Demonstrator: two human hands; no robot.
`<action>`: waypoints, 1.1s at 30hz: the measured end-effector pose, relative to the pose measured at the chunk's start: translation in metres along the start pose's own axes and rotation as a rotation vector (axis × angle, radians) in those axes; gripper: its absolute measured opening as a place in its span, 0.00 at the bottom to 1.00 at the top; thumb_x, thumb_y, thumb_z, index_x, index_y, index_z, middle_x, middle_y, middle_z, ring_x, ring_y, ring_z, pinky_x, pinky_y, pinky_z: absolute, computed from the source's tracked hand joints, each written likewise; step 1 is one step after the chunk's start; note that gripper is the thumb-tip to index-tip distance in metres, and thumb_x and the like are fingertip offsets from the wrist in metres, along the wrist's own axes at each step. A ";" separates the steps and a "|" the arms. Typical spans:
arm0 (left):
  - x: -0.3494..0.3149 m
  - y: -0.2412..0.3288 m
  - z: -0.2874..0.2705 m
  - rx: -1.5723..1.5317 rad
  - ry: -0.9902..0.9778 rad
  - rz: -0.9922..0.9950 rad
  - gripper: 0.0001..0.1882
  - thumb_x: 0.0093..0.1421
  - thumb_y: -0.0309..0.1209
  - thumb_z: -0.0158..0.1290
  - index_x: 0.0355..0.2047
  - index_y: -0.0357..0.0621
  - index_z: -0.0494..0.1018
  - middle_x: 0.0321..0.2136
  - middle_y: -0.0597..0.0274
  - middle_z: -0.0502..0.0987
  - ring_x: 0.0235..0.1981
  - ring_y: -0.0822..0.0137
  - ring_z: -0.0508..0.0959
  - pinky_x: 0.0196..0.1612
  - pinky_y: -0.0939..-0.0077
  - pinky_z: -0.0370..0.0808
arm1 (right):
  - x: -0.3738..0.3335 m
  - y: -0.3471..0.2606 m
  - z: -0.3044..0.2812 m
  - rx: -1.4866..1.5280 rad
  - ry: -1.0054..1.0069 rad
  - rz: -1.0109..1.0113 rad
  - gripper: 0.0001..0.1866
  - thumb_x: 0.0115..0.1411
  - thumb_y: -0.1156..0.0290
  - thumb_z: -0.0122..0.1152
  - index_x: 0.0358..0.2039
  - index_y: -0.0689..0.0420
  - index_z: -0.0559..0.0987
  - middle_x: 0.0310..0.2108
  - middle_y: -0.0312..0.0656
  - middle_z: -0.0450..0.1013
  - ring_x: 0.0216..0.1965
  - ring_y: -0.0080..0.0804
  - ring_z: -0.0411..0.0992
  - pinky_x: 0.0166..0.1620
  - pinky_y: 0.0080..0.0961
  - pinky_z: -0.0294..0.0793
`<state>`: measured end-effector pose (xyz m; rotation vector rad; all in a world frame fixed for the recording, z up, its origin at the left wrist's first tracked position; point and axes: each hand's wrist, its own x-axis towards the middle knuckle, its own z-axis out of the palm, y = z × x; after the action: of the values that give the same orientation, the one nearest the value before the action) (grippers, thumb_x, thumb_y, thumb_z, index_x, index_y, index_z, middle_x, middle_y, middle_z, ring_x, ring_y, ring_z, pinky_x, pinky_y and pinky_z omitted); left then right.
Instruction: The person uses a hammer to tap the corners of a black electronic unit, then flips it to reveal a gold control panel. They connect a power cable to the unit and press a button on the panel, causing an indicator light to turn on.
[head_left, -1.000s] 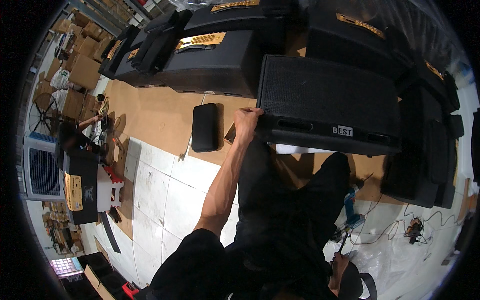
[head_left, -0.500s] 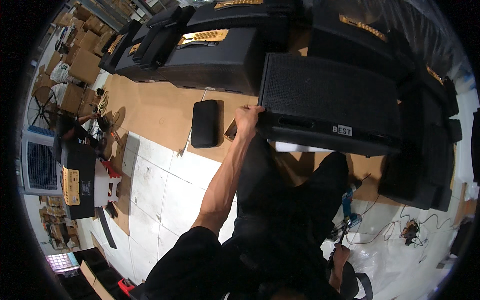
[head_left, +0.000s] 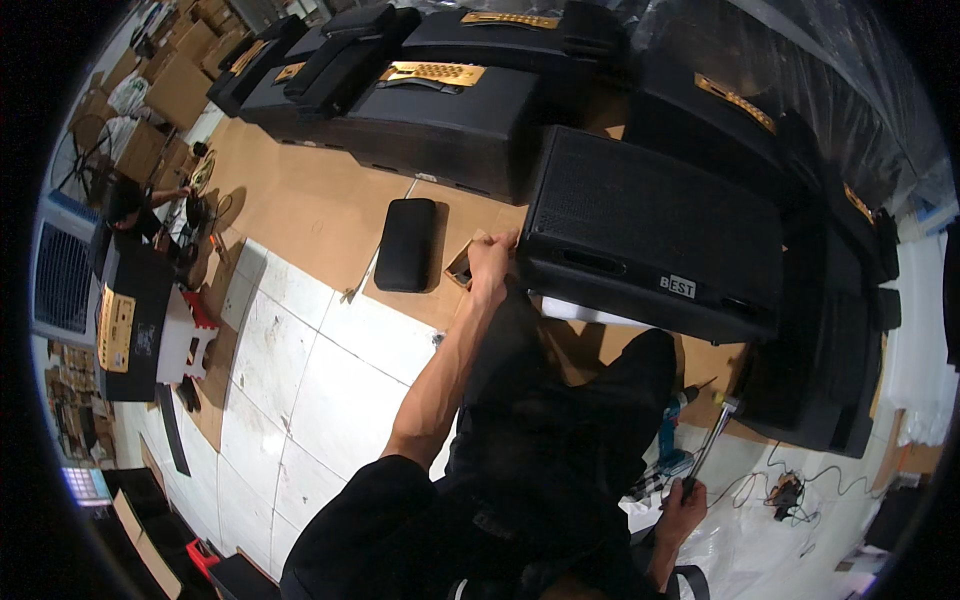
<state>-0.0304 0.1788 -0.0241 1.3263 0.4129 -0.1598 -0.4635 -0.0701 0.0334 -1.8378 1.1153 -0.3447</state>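
My left hand (head_left: 489,262) is closed at the near left corner of a black speaker cabinet (head_left: 650,205), fingertips pressed together. What they hold, if anything, is too small to tell. Beneath this hand lies a small open cardboard box (head_left: 459,268) with dark bits inside. Down at the right, my right hand (head_left: 684,512) is wrapped round the black grip of a hammer (head_left: 714,440); its shaft is silver and its head shows a yellow face. A blue-green cordless drill (head_left: 672,440) lies beside the hammer. The cabinet rests front-up, raised over something white.
A black padded case (head_left: 405,245) lies on the brown cardboard sheet (head_left: 290,195). More black cabinets (head_left: 440,125) with gold panels stand behind. At left, another person (head_left: 140,215) works near a cabinet (head_left: 135,330). Tangled cables (head_left: 785,492) lie on the floor at right.
My left hand has slipped from the cabinet's corner edge to just beside it, over the small box. My right hand has raised the hammer, so its head now shows. The view has shifted slightly.
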 end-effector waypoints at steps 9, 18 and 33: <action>-0.069 -0.128 -0.077 1.236 0.141 0.381 0.28 0.59 0.43 0.53 0.50 0.33 0.65 0.51 0.39 0.70 0.54 0.43 0.68 0.55 0.49 0.64 | 0.073 -0.138 0.149 0.263 -0.582 -0.144 0.09 0.66 0.67 0.52 0.37 0.60 0.73 0.19 0.33 0.67 0.18 0.18 0.64 0.22 0.20 0.62; -0.066 -0.119 -0.076 1.182 0.081 0.206 0.30 0.59 0.45 0.52 0.54 0.34 0.63 0.58 0.39 0.64 0.60 0.44 0.62 0.60 0.47 0.56 | 0.099 -0.185 0.232 -0.295 -0.586 -0.592 0.19 0.70 0.61 0.41 0.35 0.65 0.72 0.25 0.60 0.72 0.30 0.62 0.72 0.30 0.45 0.67; -0.066 -0.116 -0.066 1.160 0.084 0.224 0.30 0.57 0.43 0.54 0.53 0.35 0.63 0.57 0.40 0.64 0.59 0.42 0.62 0.60 0.45 0.56 | 0.094 -0.207 0.228 -0.426 -0.481 -0.600 0.19 0.69 0.60 0.42 0.32 0.64 0.71 0.21 0.59 0.71 0.27 0.63 0.71 0.26 0.43 0.67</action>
<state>-0.1438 0.2064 -0.1159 2.5141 0.2203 -0.1589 -0.1543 0.0154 0.0630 -2.4496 0.2999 0.0155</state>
